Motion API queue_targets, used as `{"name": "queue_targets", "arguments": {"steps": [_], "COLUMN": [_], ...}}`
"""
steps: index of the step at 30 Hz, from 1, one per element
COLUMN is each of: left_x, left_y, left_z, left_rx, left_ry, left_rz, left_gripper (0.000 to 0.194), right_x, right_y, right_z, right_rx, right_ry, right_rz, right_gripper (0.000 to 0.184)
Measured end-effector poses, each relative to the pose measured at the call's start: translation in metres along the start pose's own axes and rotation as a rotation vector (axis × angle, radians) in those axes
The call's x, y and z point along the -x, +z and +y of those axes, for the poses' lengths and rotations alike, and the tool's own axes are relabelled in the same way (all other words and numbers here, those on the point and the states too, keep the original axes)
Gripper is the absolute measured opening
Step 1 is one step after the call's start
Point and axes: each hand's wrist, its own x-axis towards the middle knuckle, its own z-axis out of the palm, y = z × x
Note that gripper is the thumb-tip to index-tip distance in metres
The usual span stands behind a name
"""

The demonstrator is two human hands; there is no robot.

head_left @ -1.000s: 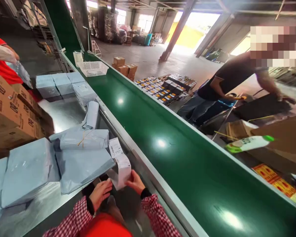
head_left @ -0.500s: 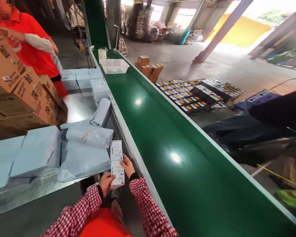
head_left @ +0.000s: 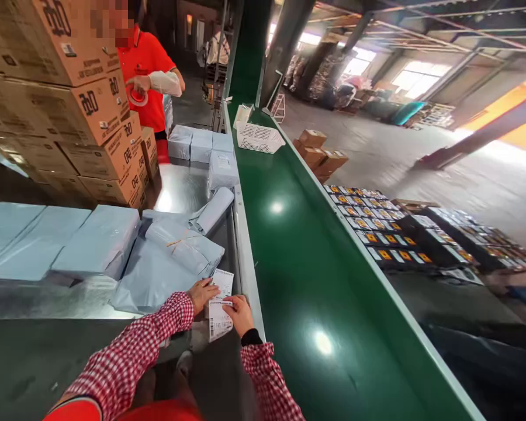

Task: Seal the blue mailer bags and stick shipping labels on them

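A strip of white printed shipping labels (head_left: 220, 323) hangs at the near end of the metal table, beside the belt's side rail. On its upper part lie the fingers of my left hand (head_left: 199, 296), holding it from the left. My right hand (head_left: 240, 314) pinches the strip's right edge near the line between two labels. The lower label hangs free and slants a little. Just beyond my hands, rolled grey plastic mailing bags (head_left: 186, 245) lie on top of flat grey bags (head_left: 151, 278). Another rolled grey bag (head_left: 214, 210) rests against the rail.
The green conveyor belt (head_left: 289, 251) runs along my right, carrying a white plastic basket (head_left: 259, 138). Grey wrapped parcels (head_left: 100, 240) line the table's left. Behind them, stacked cartons (head_left: 92, 111) stand near a co-worker in red (head_left: 151, 64) holding a tape roll. Dark boxes (head_left: 377, 231) lie beyond the belt.
My view has swung left. My left hand has moved from the strip's lower left side up onto its upper part. My right hand now pinches near the middle, and the lower label has tilted.
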Motion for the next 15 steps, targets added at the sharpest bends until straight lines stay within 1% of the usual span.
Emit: {"name": "queue_targets", "arguments": {"steps": [4,6,8,10,12,14,15], "left_x": [-0.004,-0.004,-0.006,-0.008,-0.010,-0.011,-0.010], "left_y": [0.009,0.012,0.012,0.010,0.010,0.011,0.012], "left_z": [-0.003,-0.004,-0.005,-0.006,-0.005,-0.004,-0.003], "left_rx": [-0.163,-0.224,-0.270,-0.299,-0.310,-0.303,-0.294], "left_ry": [0.030,0.025,0.019,0.022,0.025,0.019,0.015], "left_rz": [-0.086,-0.112,-0.127,-0.138,-0.141,-0.129,-0.120], "left_gripper": [0.045,0.042,0.042,0.042,0.042,0.041,0.041], "right_x": [0.004,0.008,0.013,0.016,0.018,0.018,0.019], "right_y": [-0.005,-0.009,-0.013,-0.016,-0.018,-0.018,-0.018], "right_z": [-0.002,0.000,0.004,0.010,0.013,0.010,0.005], "right_rx": [0.112,0.200,0.325,0.403,0.395,0.416,0.462], "right_ry": [-0.075,-0.165,-0.287,-0.375,-0.361,-0.275,-0.222], "right_rz": [-0.023,-0.074,-0.130,-0.140,-0.118,-0.104,-0.099], "right_gripper": [0.020,0.026,0.032,0.034,0.035,0.045,0.048]}}
